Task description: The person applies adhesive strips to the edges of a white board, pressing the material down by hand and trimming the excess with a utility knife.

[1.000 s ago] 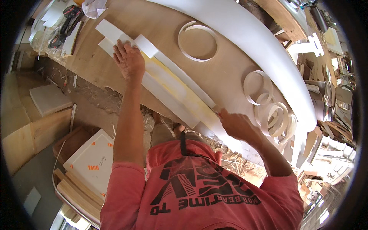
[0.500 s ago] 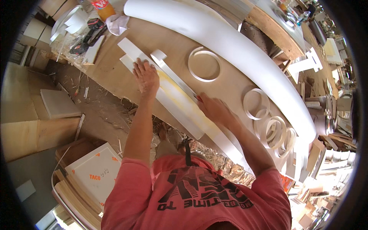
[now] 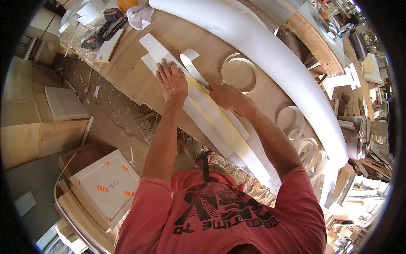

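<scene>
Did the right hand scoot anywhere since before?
Yes, the right hand has moved up alongside the yellow-streaked board, closer to the left hand.

Smooth white meets dull brown wood in front of me.
The long, straight white board streaked with yellow [image 3: 211,109] looks flat and matt, blotchy along the yellow; the thin white curled strip [image 3: 192,70] looks like smooth, bendy plastic. I see faint grain on the broad brown wooden tabletop [image 3: 127,67], while the large curved white panel [image 3: 270,55] has a soft sheen. The crumpled white wrap [image 3: 139,17] may be cloth or thin plastic; my red T-shirt [image 3: 146,220] is matt, wrinkled cloth.
</scene>
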Demonstrator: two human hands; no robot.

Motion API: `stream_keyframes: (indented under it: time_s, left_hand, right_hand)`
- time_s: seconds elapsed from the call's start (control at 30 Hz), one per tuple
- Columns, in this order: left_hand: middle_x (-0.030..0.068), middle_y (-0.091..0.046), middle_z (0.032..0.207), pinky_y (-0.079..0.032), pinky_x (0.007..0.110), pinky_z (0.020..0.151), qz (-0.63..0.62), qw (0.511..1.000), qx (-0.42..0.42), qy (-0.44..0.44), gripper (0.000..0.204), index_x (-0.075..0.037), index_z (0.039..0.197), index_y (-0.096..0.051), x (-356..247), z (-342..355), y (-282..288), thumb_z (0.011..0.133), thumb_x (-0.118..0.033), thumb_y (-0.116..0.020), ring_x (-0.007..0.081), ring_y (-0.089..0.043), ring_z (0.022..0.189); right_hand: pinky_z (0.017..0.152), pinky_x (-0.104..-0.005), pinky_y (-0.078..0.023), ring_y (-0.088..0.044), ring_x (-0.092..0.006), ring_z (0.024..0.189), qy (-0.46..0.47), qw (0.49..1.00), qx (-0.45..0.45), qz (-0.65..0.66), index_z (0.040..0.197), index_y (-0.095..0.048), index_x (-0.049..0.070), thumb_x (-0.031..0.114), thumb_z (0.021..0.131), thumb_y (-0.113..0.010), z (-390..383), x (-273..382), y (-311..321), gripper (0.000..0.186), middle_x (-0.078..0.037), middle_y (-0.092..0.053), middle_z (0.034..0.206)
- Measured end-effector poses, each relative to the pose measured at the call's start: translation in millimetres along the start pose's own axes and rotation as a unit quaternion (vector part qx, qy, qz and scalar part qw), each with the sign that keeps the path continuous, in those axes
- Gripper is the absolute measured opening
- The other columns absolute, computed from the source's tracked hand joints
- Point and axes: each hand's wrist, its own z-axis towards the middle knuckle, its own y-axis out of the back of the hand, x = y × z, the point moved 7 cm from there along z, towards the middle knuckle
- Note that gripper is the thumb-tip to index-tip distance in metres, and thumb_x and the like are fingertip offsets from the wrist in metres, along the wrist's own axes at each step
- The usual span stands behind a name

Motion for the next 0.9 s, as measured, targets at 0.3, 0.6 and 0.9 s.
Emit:
stream_keyframes:
  time_s: [0.3, 0.6, 0.9]
  left_hand:
    - [0.0200, -0.027, 0.145, -0.019, 0.048, 0.113, -0.002, 1.000, -0.014, -0.005, 0.040, -0.001, 0.129, -0.041, 2, 2, -1, 0.097, -0.026, -0.036, 0.0386, -0.022, 0.137]
    - [0.0197, -0.026, 0.146, -0.019, 0.048, 0.112, -0.005, 1.000, -0.017, -0.002, 0.042, -0.003, 0.131, -0.040, 2, -1, -4, 0.097, -0.026, -0.037, 0.0383, -0.022, 0.137]
    - [0.0177, -0.029, 0.144, -0.023, 0.049, 0.111, 0.003, 1.000, -0.022, -0.006, 0.036, -0.004, 0.124, -0.045, 0, 2, -3, 0.096, -0.026, -0.042, 0.0373, -0.025, 0.136]
  right_hand:
    - [0.070, -0.0532, -0.046, -0.060, -0.0448, 0.075, 0.035, 0.991, -0.125, 0.046, 0.105, -0.051, 0.002, 0.026, 0.093, -0.043, 11, -1, 1, 0.028, -0.026, -0.063, 0.081]
    - [0.053, -0.0423, -0.048, -0.062, -0.0346, 0.060, 0.026, 0.995, -0.030, 0.097, 0.111, -0.049, 0.001, 0.024, 0.093, -0.042, 15, 11, 8, 0.031, -0.021, -0.063, 0.077]
    - [0.058, -0.0487, -0.049, -0.064, -0.0397, 0.068, -0.008, 1.000, 0.010, -0.002, 0.109, -0.048, -0.001, 0.022, 0.093, -0.039, -53, -35, -30, 0.029, -0.024, -0.063, 0.079]
